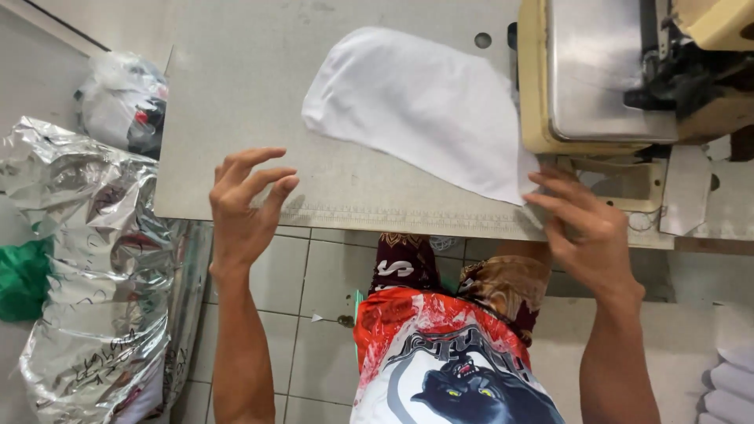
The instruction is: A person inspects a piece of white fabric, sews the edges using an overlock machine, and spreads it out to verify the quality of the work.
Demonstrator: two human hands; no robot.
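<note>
A white piece of fabric lies flat on the grey work table, its right end running up against a cream sewing machine. My right hand pinches the fabric's lower right corner at the table's front edge, beside the machine's base. My left hand hovers over the table's front edge, fingers spread and curled, holding nothing, a short way left of the fabric.
A crinkled silver foil bag and a plastic bag of cloth sit left of the table. Folded white pieces are stacked at the lower right. Tiled floor shows below, with my patterned shirt and trousers.
</note>
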